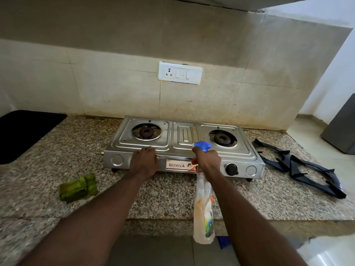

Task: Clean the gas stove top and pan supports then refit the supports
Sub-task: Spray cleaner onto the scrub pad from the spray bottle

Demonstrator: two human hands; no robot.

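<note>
A steel two-burner gas stove (183, 140) stands on the granite counter with both burners bare. Two black pan supports (299, 167) lie on the counter to its right, overlapping. My left hand (144, 162) rests over the stove's front left edge, covering the left knob area. My right hand (208, 160) grips the neck of a spray bottle (204, 210) with a blue trigger head (202, 145), its nozzle pointing over the stove top near the right burner (222, 139). A folded green cloth (78, 188) lies on the counter to the left, apart from both hands.
The granite counter (167, 196) has its front edge near me. A black sink (23, 131) is set in at the far left. A white switch plate (180, 73) is on the tiled wall behind the stove. A grey appliance (342, 129) stands at the far right.
</note>
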